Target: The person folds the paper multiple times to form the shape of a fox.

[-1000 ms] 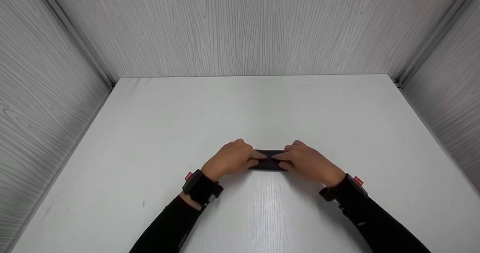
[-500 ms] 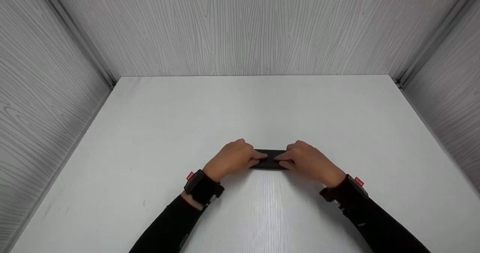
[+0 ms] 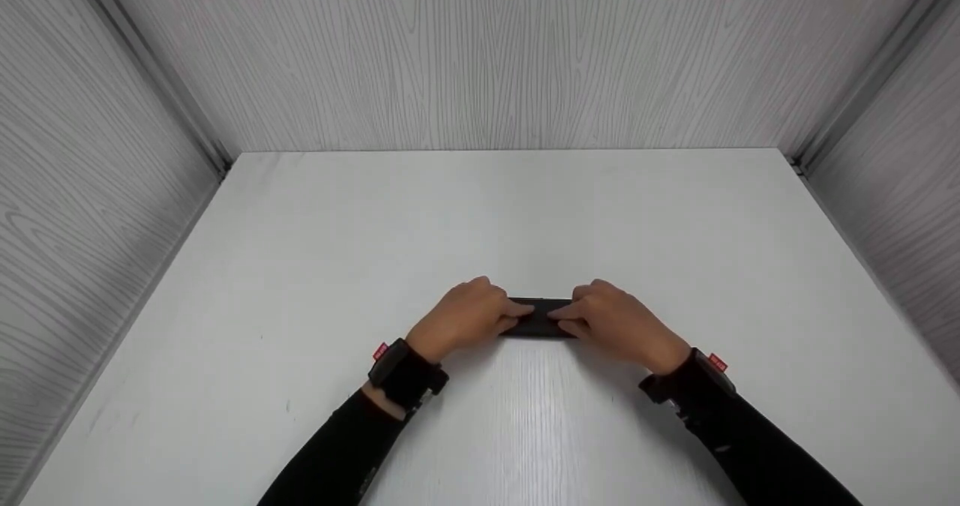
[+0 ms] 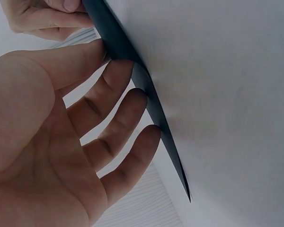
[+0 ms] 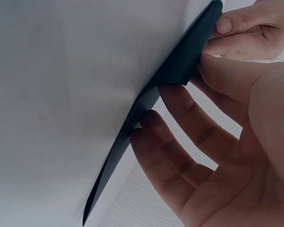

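Observation:
A narrow, folded sheet of black paper (image 3: 538, 328) lies crosswise on the white tabletop, between my hands. My left hand (image 3: 461, 317) pinches its left part, index finger on top and thumb at the near edge. On the right part, my right hand (image 3: 621, 324) pinches it in a mirrored way, so the index fingertips point at each other. In the left wrist view the paper (image 4: 114, 38) shows a raised fold, with the other fingertips along the thin layer beyond. The right wrist view has the paper (image 5: 187, 56) curling over the fingers, its far end tapering close over the table.
The white tabletop (image 3: 360, 221) spreads around the hands. A grey wood-grain panel (image 3: 495, 56) stands along the back, with similar panels at the left (image 3: 82, 191) and right (image 3: 907, 184). Black wrist straps (image 3: 407, 375) and dark sleeves cover the forearms.
The right hand has shifted very slightly to the right along the paper, widening the gap between the index fingertips a little. Both hands keep their pinch.

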{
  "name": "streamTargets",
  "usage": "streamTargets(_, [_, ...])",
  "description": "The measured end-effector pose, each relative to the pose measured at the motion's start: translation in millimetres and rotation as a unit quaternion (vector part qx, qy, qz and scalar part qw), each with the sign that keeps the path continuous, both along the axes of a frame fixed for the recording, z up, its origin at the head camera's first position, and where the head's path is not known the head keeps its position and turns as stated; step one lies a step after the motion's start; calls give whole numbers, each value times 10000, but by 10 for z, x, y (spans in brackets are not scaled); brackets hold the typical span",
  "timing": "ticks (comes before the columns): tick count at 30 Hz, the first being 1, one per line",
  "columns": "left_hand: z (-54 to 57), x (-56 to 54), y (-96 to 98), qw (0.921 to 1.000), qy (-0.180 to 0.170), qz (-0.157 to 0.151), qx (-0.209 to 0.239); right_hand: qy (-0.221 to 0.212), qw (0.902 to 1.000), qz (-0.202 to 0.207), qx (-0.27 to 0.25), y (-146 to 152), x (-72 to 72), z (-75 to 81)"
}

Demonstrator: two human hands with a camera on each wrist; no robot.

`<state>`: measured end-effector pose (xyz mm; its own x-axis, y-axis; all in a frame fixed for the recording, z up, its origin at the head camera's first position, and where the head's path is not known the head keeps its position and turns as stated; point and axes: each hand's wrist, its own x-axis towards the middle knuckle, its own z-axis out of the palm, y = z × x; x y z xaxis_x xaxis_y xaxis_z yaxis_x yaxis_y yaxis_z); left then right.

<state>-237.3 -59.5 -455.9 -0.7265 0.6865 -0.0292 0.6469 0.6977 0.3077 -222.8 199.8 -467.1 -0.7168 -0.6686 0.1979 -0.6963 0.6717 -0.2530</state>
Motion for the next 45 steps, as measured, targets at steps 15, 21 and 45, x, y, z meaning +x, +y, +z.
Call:
streamTargets(15, [-3,4,-20,9998,116,-119,76,-145,9999,-78,48,-7,12,14])
streamTargets(21, [-4,3,-17,9999,99,-103,70,-68,10000,-54,49,-8,12,18])
streamTargets(45, [-3,0,11,9999,107,-67,24,15,9998,-186,77,-20,28,-11])
